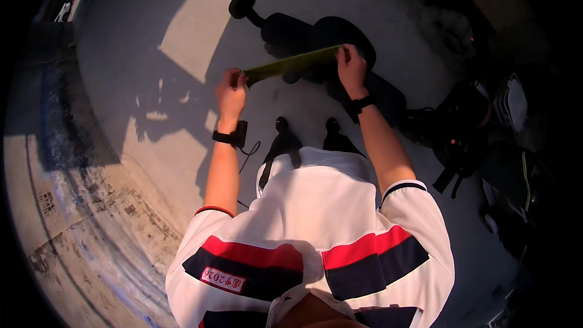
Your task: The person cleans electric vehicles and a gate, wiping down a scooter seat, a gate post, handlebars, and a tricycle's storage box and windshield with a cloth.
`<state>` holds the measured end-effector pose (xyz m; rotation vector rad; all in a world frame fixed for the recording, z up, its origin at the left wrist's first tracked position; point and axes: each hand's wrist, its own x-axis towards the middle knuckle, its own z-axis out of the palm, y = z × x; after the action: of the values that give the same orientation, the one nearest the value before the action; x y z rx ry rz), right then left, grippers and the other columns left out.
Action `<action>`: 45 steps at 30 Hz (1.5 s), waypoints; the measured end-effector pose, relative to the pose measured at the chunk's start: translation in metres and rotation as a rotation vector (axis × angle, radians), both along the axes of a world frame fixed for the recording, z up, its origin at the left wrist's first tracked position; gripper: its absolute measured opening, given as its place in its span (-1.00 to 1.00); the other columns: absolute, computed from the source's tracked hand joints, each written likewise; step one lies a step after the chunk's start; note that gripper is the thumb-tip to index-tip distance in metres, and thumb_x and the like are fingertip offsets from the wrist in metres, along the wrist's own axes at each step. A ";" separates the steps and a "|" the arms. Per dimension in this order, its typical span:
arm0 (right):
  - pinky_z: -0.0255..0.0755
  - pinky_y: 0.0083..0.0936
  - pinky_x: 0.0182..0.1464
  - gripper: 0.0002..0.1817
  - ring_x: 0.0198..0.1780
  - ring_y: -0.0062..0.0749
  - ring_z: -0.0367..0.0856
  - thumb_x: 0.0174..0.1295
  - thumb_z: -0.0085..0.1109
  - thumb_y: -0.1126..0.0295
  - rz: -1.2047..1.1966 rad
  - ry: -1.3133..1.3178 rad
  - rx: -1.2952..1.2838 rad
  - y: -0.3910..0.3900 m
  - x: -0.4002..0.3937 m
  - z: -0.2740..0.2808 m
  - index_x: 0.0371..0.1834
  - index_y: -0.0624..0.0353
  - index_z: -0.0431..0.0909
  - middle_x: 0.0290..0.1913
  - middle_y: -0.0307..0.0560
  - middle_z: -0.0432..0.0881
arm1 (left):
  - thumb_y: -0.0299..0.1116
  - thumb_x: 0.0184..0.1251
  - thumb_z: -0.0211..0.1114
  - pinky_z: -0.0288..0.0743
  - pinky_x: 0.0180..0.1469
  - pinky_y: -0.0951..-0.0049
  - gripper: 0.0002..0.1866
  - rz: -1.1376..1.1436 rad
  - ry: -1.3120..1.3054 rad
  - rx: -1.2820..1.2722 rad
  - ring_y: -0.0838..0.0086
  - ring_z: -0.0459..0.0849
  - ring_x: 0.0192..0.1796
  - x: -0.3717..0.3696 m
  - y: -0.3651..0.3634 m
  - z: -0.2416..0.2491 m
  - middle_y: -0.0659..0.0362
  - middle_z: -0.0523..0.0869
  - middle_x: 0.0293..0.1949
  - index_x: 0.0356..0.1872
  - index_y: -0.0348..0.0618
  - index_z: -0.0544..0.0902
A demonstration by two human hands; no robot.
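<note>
Stretching between fingers [348, 56]: green cloth [293, 65].

Light: hard sun, strong contrast. Ground [130, 30]: grey shade, cut by a bright, sharp-edged patch at upper left; broken flecks of sun below it. Shirt [328, 200]: pale, partly sunlit, shadow across the front. Strip [293, 64]: dim, surface detail faint. Black equipment [345, 29]: near-silhouette. Right side: deep gloom — outlines barely legible. Lens: wide-angle, edges bowed — corners black.
</note>
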<state>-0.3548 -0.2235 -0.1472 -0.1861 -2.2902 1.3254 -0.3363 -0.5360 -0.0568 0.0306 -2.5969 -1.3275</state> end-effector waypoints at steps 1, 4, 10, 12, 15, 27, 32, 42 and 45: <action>0.58 -0.28 -0.32 -0.86 -0.36 -0.17 0.74 0.37 0.19 0.36 -0.005 -0.019 0.000 0.000 -0.003 0.000 -0.11 0.15 0.61 -0.41 -0.06 0.73 | -0.42 0.41 0.24 0.61 -0.24 0.43 -0.85 -0.045 0.014 -0.014 0.35 0.81 -0.30 -0.010 -0.004 -0.005 0.03 0.80 -0.36 -0.13 -0.28 0.62; 0.59 -0.30 -0.31 -0.86 -0.34 -0.21 0.75 0.38 0.18 0.35 -0.050 -0.051 0.049 0.001 -0.011 -0.001 -0.11 0.14 0.62 -0.40 -0.08 0.75 | -0.41 0.41 0.25 0.62 -0.24 0.40 -0.84 -0.181 0.030 -0.044 0.31 0.82 -0.28 -0.047 -0.015 -0.016 0.01 0.80 -0.34 -0.10 -0.28 0.61; 0.57 -0.38 -0.30 -0.84 -0.34 -0.32 0.76 0.40 0.16 0.34 -0.236 -0.139 0.118 -0.005 -0.015 -0.007 -0.09 0.17 0.61 -0.41 -0.12 0.75 | -0.41 0.43 0.23 0.62 -0.28 0.36 -0.84 -0.414 0.049 0.012 0.29 0.82 -0.29 -0.126 -0.020 -0.038 0.03 0.79 -0.37 -0.06 -0.24 0.60; 0.56 -0.42 -0.29 -0.83 -0.35 -0.37 0.75 0.41 0.16 0.35 -0.302 -0.175 0.137 -0.010 -0.008 -0.007 -0.08 0.20 0.62 -0.41 -0.13 0.75 | -0.42 0.43 0.22 0.62 -0.30 0.37 -0.84 -0.488 0.026 0.027 0.29 0.82 -0.31 -0.142 -0.022 -0.045 0.05 0.79 -0.40 -0.07 -0.23 0.59; 0.57 -0.32 -0.33 -0.84 -0.37 -0.23 0.76 0.37 0.19 0.31 -0.406 -0.152 0.092 -0.023 0.007 -0.002 -0.15 0.15 0.63 -0.43 -0.10 0.75 | -0.44 0.42 0.22 0.62 -0.32 0.36 -0.85 -0.560 -0.182 -0.005 0.28 0.81 -0.34 -0.158 -0.018 -0.048 0.05 0.78 -0.43 -0.07 -0.22 0.58; 0.57 -0.26 -0.30 -0.83 -0.32 -0.16 0.74 0.32 0.26 0.31 -0.685 -0.394 0.119 -0.012 0.049 -0.048 -0.14 0.14 0.68 -0.39 -0.04 0.74 | -0.42 0.45 0.20 0.62 -0.30 0.39 -0.87 -0.779 -0.238 0.035 0.31 0.82 -0.30 -0.181 0.032 -0.107 0.06 0.81 -0.36 -0.10 -0.23 0.57; 0.58 -0.20 -0.13 -0.75 -0.16 -0.05 0.73 0.30 0.26 0.34 -0.738 -0.435 -0.031 -0.001 0.027 -0.073 0.00 0.14 0.62 -0.27 0.05 0.75 | -0.42 0.42 0.21 0.64 -0.25 0.35 -0.82 -0.773 -0.289 -0.034 0.27 0.82 -0.25 -0.188 0.050 -0.138 0.03 0.81 -0.28 -0.03 -0.24 0.56; 0.46 -0.02 0.15 -0.37 0.17 0.29 0.52 0.36 0.14 0.35 -0.442 -0.614 -0.051 0.039 -0.030 -0.119 0.46 0.17 0.18 0.21 0.31 0.53 | -0.37 0.33 0.26 0.59 -0.06 0.03 -0.51 -0.790 -0.396 -0.196 -0.12 0.69 -0.06 -0.204 0.106 -0.161 -0.16 0.71 -0.03 0.24 -0.19 0.37; 0.41 -0.05 0.22 -0.36 0.17 0.24 0.51 0.37 0.14 0.28 -0.381 -0.748 -0.022 0.049 -0.053 -0.119 0.47 0.21 0.18 0.19 0.27 0.56 | -0.41 0.33 0.27 0.59 0.00 0.09 -0.45 -0.811 -0.431 -0.255 -0.12 0.67 0.04 -0.204 0.121 -0.161 -0.18 0.67 0.08 0.31 -0.19 0.30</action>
<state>-0.4078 -0.1742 -0.2660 -1.2383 -2.6139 1.1954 -0.5408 -0.4151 -0.2179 -0.9723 -3.2976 -1.2714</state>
